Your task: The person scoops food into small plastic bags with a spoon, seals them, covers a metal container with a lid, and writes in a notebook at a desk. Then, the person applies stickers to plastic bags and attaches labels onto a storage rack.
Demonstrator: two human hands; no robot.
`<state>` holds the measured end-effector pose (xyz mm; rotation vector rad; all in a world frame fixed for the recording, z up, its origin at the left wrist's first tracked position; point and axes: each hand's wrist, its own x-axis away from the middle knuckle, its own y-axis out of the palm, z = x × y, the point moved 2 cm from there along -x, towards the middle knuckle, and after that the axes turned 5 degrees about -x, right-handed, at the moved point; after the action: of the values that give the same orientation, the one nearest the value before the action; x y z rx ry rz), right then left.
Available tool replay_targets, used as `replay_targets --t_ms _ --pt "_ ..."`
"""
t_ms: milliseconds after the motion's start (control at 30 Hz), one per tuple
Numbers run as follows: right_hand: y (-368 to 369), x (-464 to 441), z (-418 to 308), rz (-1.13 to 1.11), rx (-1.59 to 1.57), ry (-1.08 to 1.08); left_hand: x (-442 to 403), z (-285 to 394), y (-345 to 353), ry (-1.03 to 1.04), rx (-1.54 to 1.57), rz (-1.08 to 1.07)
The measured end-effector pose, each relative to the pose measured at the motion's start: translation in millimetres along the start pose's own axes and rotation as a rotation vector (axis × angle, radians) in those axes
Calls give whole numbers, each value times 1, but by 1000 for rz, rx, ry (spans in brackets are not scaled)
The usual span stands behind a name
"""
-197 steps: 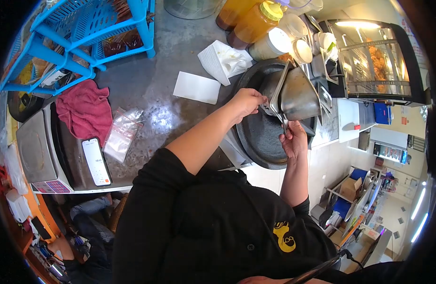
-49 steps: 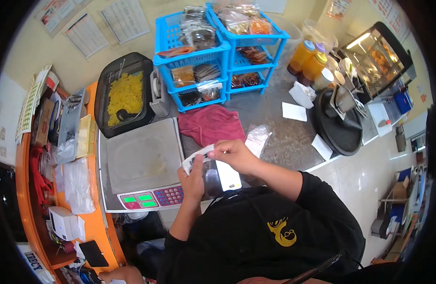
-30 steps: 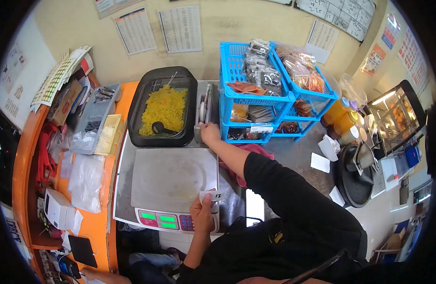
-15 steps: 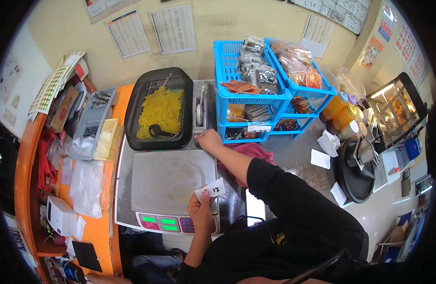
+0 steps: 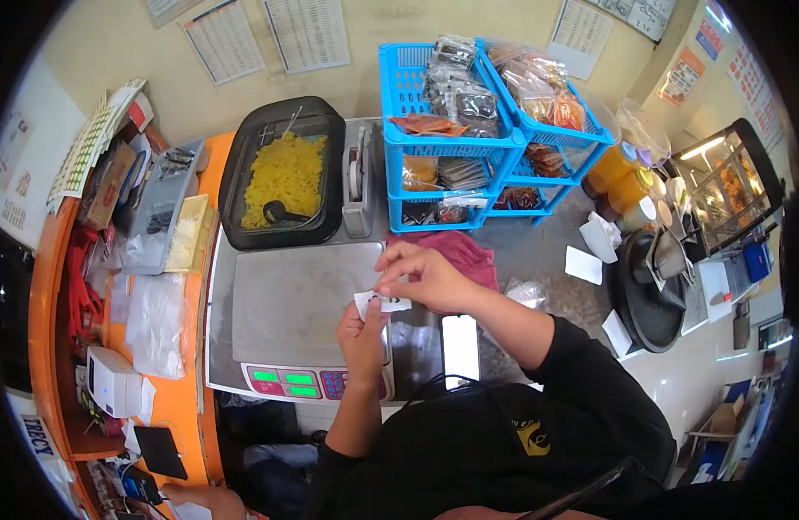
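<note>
Above the right edge of the weighing scale [image 5: 304, 303], my left hand [image 5: 362, 342] pinches a small white paper slip [image 5: 393, 304] with handwriting on it. My right hand [image 5: 421, 276] is at the slip's upper edge, thumb and index finger pressed together. Whatever is between those fingertips is too small to make out. Behind the scale stands a grey tape dispenser [image 5: 359, 186]. Beside it is a black tray [image 5: 233, 195] of yellow rice [image 5: 282, 178] with a black ladle [image 5: 281, 212] lying in it.
Blue baskets [image 5: 503, 160] of packets stand at the back, a red cloth [image 5: 464, 260] before them. A lit phone [image 5: 460, 347] lies right of the scale. Plastic bags [image 5: 159, 325] rest on the orange counter at left. Another person's hand [image 5: 204, 496] shows at lower left.
My right hand has left the tape dispenser and come back to the paper slip in my left hand. The view has shifted slightly.
</note>
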<state>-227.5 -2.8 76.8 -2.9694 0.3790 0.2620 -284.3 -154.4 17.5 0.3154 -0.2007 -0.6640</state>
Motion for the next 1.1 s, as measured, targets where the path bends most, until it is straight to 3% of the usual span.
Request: replay_targets --t_ms 233,333,533,633,767,800,900,1100 --pt "-12 41 20 318 64 -145 2 -1 36 -85 30 -152" --pt "-18 48 23 415 -25 -101 -5 -9 40 -102 -26 -222" --pt "-41 38 22 350 -258 94 -18 -11 59 -110 -30 -226" --pt "-59 18 19 410 -132 13 -40 -16 75 -62 -35 -176" --pt "-83 -8 5 548 766 -274 -87 -32 93 -102 161 -139" --pt "-86 -14 10 622 861 -257 -98 -36 96 -103 166 -142" --pt "-92 -26 16 667 995 -184 -126 -54 104 -118 188 -134" --pt "-101 -39 32 689 970 -53 -136 -62 112 -182 239 -95"
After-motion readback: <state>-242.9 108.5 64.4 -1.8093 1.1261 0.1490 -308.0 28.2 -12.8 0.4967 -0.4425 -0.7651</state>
